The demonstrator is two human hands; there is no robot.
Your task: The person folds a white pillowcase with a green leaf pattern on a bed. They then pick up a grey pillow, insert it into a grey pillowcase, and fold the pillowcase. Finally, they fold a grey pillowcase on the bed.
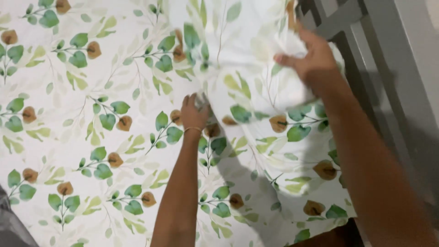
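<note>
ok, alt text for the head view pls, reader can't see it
Both hands grip a white sheet printed with green leaves: the left hand pinches a fold mid-frame, the right hand holds bunched fabric near a grey frame at upper right.

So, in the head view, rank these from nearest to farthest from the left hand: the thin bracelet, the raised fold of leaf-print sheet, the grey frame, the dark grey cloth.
1. Raised fold of white leaf-print sheet: gripped by the left hand.
2. Thin bracelet: on that wrist; too close to separate from 1.
3. Grey frame: upper right.
4. Dark grey cloth: bottom left corner.
</note>
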